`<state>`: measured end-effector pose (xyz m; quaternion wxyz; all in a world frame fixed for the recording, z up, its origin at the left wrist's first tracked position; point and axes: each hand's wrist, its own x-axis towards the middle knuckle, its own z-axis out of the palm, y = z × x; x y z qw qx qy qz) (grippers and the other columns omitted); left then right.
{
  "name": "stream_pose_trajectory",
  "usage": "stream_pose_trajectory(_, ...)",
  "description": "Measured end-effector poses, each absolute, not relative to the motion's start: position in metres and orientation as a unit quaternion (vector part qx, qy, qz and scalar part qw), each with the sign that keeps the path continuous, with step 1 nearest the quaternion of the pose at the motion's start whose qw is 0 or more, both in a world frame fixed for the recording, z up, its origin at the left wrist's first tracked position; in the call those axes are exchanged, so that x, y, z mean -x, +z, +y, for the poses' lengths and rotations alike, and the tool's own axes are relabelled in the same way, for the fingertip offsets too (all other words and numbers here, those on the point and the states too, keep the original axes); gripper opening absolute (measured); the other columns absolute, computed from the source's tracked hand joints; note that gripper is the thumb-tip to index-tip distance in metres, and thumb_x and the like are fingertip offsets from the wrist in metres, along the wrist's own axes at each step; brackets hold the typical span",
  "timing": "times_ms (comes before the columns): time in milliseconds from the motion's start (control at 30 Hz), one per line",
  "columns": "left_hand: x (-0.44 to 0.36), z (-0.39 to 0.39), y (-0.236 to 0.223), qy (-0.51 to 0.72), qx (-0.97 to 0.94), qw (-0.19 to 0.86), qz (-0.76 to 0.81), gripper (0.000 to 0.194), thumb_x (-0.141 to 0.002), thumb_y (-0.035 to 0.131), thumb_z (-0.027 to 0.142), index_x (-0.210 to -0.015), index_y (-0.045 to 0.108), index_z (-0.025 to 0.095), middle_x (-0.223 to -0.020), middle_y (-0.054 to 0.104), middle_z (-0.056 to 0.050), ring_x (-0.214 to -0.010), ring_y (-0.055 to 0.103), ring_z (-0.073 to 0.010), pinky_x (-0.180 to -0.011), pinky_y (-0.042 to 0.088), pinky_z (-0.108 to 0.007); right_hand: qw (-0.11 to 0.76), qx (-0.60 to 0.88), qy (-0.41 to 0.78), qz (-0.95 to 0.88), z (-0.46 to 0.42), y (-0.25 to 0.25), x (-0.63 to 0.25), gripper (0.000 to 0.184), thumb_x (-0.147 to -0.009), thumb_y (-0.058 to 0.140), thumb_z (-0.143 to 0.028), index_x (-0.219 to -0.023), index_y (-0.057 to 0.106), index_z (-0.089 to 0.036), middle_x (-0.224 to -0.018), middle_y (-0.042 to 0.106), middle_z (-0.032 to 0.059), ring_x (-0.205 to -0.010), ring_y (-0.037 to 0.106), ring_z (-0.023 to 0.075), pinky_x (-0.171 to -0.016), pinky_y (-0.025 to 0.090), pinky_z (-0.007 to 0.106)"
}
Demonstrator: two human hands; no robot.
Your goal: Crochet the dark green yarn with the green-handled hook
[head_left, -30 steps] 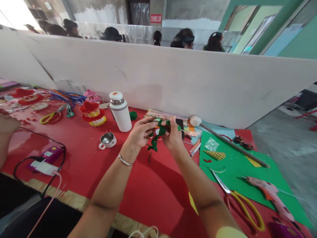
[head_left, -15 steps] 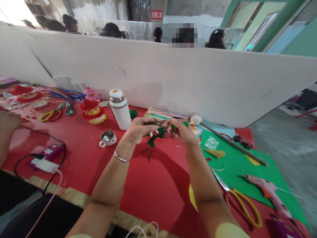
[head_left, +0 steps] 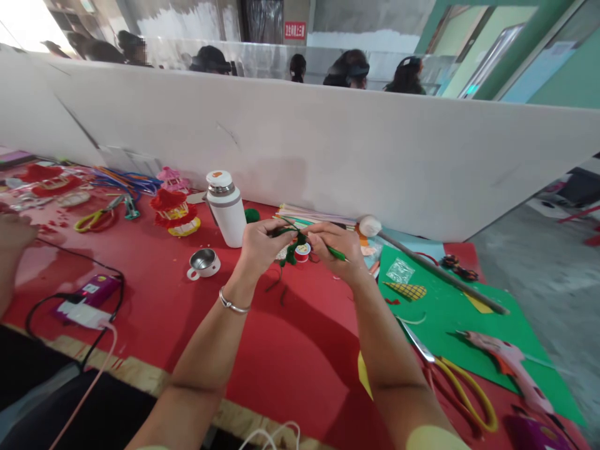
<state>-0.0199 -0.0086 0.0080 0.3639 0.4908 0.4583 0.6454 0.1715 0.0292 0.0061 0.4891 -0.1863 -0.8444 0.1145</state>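
Observation:
Over the red table (head_left: 290, 331), my left hand (head_left: 263, 245) pinches a small dark green crocheted piece (head_left: 290, 253) between thumb and fingers. The piece dangles below the fingertips. My right hand (head_left: 337, 247) is closed round a green-handled crochet hook (head_left: 335, 253), its tip end up against the green work and partly hidden by my fingers. Both hands nearly meet. A spool (head_left: 302, 251) with a white top and red side lies just behind the piece. Dark snippets of yarn (head_left: 283, 295) lie on the table beneath.
A white thermos (head_left: 227, 209) and its cup (head_left: 204, 263) stand left, near a green yarn ball (head_left: 252, 215). Scissors (head_left: 450, 369), a glue gun (head_left: 509, 362) and a stick (head_left: 435, 269) lie right. A white partition (head_left: 328, 150) closes the back. Another person's hand (head_left: 16, 234) is far left.
My right hand has turned, so the hook's handle now slants down to the right instead of lying nearly level. The green piece has shifted slightly, and the spool shows more.

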Motion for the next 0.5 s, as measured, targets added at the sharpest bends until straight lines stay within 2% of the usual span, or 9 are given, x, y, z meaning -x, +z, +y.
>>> stream_pose_trajectory(67, 0.019, -0.009, 0.011, 0.654, -0.452, 0.42, 0.436, 0.025, -0.063, 0.091, 0.024, -0.086, 0.085, 0.016, -0.075, 0.076, -0.003, -0.063, 0.063, -0.0123, -0.055, 0.047, -0.023, 0.497, 0.191, 0.054, -0.845, 0.028, 0.001, -0.167, 0.023, -0.105, 0.057, -0.025, -0.095, 0.078, -0.023, -0.11, 0.082, 0.0053, -0.096, 0.08, 0.0165, -0.085, 0.063, 0.027)
stream_pose_trajectory(167, 0.018, -0.012, 0.015, 0.64, -0.378, 0.533, 0.404, 0.033, -0.06, 0.093, 0.024, -0.091, 0.084, 0.015, -0.066, 0.069, -0.001, -0.048, 0.049, -0.0052, -0.042, 0.031, -0.018, 0.521, 0.192, -0.034, -0.831, 0.026, -0.008, -0.16, 0.014, -0.102, 0.063, -0.026, -0.104, 0.076, -0.024, -0.117, 0.082, 0.0074, -0.101, 0.08, 0.0186, -0.087, 0.064, 0.028)
stream_pose_trajectory(267, 0.021, -0.013, 0.017, 0.615, -0.324, 0.611, 0.378, 0.033, -0.058, 0.093, 0.022, -0.088, 0.082, 0.015, -0.059, 0.061, 0.003, -0.041, 0.035, -0.0004, -0.039, 0.019, -0.017, 0.548, 0.177, -0.067, -0.815, 0.026, -0.014, -0.155, 0.016, -0.099, 0.069, -0.027, -0.113, 0.076, -0.024, -0.122, 0.081, 0.0096, -0.106, 0.08, 0.0218, -0.091, 0.065, 0.031)
stream_pose_trajectory(367, 0.029, -0.011, 0.015, 0.588, -0.33, 0.651, 0.35, 0.03, -0.059, 0.092, 0.02, -0.086, 0.082, 0.015, -0.056, 0.056, 0.005, -0.041, 0.03, 0.0006, -0.04, 0.018, -0.017, 0.56, 0.145, 0.011, -0.816, 0.028, -0.009, -0.159, 0.014, -0.099, 0.07, -0.028, -0.11, 0.078, -0.025, -0.118, 0.083, 0.008, -0.103, 0.081, 0.0217, -0.092, 0.066, 0.032)
stream_pose_trajectory(500, 0.04, -0.007, 0.011, 0.536, -0.393, 0.657, 0.356, 0.029, -0.057, 0.091, 0.019, -0.084, 0.083, 0.012, -0.051, 0.055, 0.003, -0.041, 0.03, -0.0008, -0.042, 0.015, -0.019, 0.5, 0.122, 0.177, -0.839, 0.031, 0.006, -0.17, 0.02, -0.102, 0.064, -0.029, -0.093, 0.081, -0.023, -0.105, 0.084, 0.0057, -0.097, 0.081, 0.0191, -0.087, 0.066, 0.03)
